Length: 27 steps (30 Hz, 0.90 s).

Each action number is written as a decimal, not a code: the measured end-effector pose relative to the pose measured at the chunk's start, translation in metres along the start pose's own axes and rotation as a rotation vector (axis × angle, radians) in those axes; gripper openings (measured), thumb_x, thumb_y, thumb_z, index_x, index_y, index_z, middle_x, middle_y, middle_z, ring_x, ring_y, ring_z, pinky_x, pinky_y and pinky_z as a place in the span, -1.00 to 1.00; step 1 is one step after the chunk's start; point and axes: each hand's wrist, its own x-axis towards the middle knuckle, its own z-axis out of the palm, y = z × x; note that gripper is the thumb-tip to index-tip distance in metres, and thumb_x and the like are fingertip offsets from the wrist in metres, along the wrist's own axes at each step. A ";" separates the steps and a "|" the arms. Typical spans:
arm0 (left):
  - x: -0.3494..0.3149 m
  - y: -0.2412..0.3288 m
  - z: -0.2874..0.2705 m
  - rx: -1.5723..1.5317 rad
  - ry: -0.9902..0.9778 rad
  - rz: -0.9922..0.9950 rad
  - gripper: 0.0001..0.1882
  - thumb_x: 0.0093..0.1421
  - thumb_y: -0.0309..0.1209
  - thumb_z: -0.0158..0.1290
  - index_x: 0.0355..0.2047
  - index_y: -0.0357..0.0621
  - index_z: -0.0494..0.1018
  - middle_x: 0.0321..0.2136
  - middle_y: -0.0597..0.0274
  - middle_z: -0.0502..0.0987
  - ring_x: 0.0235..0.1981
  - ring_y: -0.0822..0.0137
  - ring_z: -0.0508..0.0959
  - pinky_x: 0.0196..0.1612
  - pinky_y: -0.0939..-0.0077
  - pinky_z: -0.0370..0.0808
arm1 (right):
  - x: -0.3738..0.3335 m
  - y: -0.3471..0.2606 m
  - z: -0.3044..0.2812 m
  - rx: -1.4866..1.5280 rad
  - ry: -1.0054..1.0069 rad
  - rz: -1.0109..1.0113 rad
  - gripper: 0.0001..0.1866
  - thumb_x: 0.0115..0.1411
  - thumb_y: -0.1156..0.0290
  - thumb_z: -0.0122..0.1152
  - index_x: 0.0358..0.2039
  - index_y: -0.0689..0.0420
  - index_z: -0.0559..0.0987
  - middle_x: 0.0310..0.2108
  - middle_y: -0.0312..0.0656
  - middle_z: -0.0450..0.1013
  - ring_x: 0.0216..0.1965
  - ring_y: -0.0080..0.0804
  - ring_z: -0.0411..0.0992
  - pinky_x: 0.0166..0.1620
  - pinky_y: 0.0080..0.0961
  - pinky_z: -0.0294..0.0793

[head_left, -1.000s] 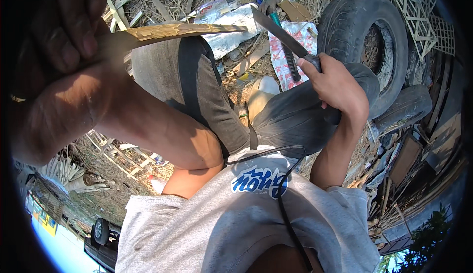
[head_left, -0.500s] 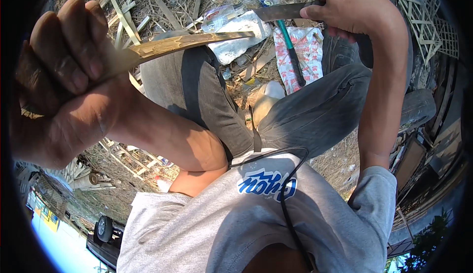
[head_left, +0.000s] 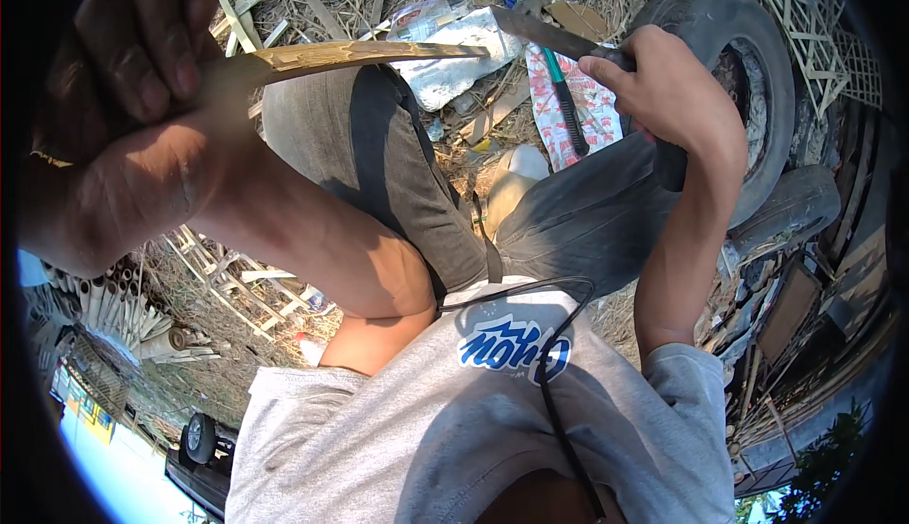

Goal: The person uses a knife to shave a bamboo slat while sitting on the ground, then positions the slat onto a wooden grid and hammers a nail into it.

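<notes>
L fisheye head cam, facing down, close.

strip left of knife | tool on sheet | tyre right

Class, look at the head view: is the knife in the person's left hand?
No: the right hand grips the knife, while the left hand holds a wooden strip.

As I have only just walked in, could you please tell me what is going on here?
A person's left hand holds one end of a wooden strip, which points rightward above the bent legs. The right hand grips a dark-bladed knife by the handle, its blade pointing left; in this view a gap shows between blade and strip. A green-and-black-handled tool lies on a red-and-white sheet, near a tire.
</notes>
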 end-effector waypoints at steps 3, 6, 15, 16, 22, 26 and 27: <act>0.000 0.009 0.014 -0.069 -0.018 -0.076 -0.61 -0.06 0.02 0.07 -0.79 0.19 0.21 -0.78 0.39 0.10 -0.68 0.41 0.13 -0.42 0.46 0.14 | -0.029 0.004 0.046 0.243 0.129 0.192 -0.45 0.30 0.08 0.26 -0.58 0.37 0.51 -0.79 -0.18 0.36 -0.77 -0.44 0.40 -0.64 -0.41 0.33; 0.004 0.009 0.019 0.032 -0.092 -0.052 -0.64 0.00 -0.01 0.03 -0.77 0.16 0.25 -0.79 0.37 0.08 -0.70 0.39 0.11 -0.43 0.47 0.13 | -0.056 0.011 0.104 0.485 0.250 0.306 -0.50 0.32 0.09 0.24 -0.52 0.34 0.53 -0.77 -0.27 0.35 -0.79 -0.54 0.30 -0.66 -0.46 0.27; 0.007 0.000 0.030 0.160 -0.006 0.020 -0.70 -0.02 -0.23 -0.21 -0.77 0.03 0.00 -0.80 0.24 -0.05 -0.73 0.30 0.06 -0.51 0.34 0.28 | -0.101 0.018 0.081 0.505 0.346 0.219 -0.61 0.22 0.34 0.35 -0.04 0.35 0.59 -0.38 -0.14 0.58 -0.36 -0.52 0.46 -0.22 -0.53 0.43; 0.009 0.003 0.030 0.122 -0.053 -0.014 -0.71 -0.02 -0.24 -0.21 -0.77 0.01 0.00 -0.80 0.23 -0.04 -0.73 0.30 0.06 -0.51 0.35 0.29 | -0.108 0.015 0.068 0.503 0.347 0.218 -0.61 0.22 0.34 0.35 -0.04 0.35 0.59 -0.38 -0.14 0.58 -0.36 -0.52 0.46 -0.22 -0.53 0.43; 0.004 -0.016 0.082 0.173 0.295 0.239 -0.64 0.11 -0.17 -0.15 -0.73 -0.06 0.13 -0.73 0.23 0.13 -0.72 0.32 0.17 -0.55 0.39 0.32 | -0.143 0.001 -0.003 0.083 0.351 0.113 -0.55 0.23 0.32 0.34 0.04 0.37 0.58 -0.51 -0.04 0.52 -0.47 -0.49 0.47 -0.28 -0.47 0.48; 0.005 -0.013 0.064 0.121 0.147 0.167 -0.66 0.09 -0.19 -0.16 -0.73 -0.06 0.12 -0.74 0.23 0.10 -0.72 0.32 0.15 -0.54 0.39 0.31 | -0.139 -0.014 -0.017 -0.010 0.375 0.102 -0.58 0.24 0.34 0.31 -0.01 0.40 0.59 -0.63 -0.12 0.42 -0.63 -0.56 0.40 -0.48 -0.45 0.41; 0.004 -0.013 0.061 0.127 0.145 0.158 -0.66 0.08 -0.19 -0.16 -0.73 -0.05 0.12 -0.74 0.23 0.10 -0.72 0.32 0.14 -0.54 0.39 0.31 | -0.129 -0.017 -0.017 0.005 0.359 0.107 -0.61 0.21 0.32 0.33 -0.12 0.41 0.61 -0.50 0.08 0.48 -0.44 -0.20 0.48 -0.31 -0.30 0.46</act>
